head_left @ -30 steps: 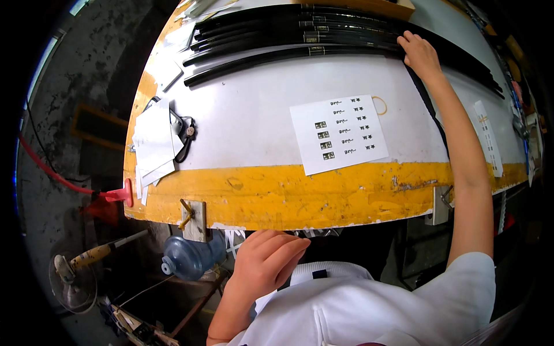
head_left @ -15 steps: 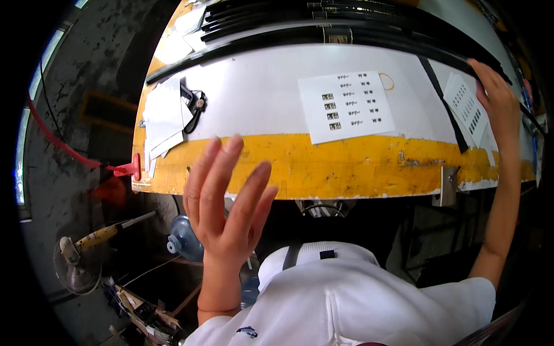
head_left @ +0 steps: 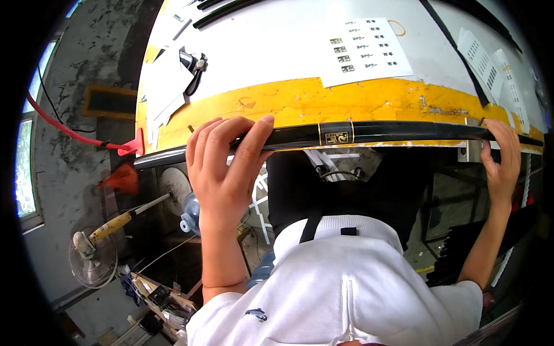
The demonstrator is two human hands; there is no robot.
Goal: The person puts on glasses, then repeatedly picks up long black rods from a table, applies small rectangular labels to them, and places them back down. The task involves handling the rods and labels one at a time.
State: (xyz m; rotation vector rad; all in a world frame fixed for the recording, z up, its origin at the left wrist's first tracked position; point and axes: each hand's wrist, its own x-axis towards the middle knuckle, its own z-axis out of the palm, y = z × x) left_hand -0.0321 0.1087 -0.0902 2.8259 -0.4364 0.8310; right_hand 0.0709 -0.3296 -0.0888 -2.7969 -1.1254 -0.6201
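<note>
A long, glossy black rod (head_left: 392, 131) with a gold-edged emblem band (head_left: 336, 134) lies across the near edge of the table. Around its left part my left hand (head_left: 222, 150) is closed, fingers over the top and thumb toward the emblem. My right hand (head_left: 501, 153) grips the rod's thinner right part between thumb and fingers. Beyond the rod, a white decal sheet (head_left: 369, 55) with black and gold marks rests on the table. Narrower printed sheets (head_left: 482, 63) lie at the far right.
The table (head_left: 265, 101) has a yellow front border. White papers (head_left: 164, 81) and a black strap (head_left: 196, 75) lie at left. More black rods (head_left: 231, 11) are at the back. A red clamp-like tool (head_left: 134, 144) sits at the left corner. A fan (head_left: 92, 254) and blue water bottle (head_left: 191, 213) stand below.
The rod has come from the back of the table to its near edge. My left hand, raised and open before, now grips it. My right hand has moved nearer with the rod.
</note>
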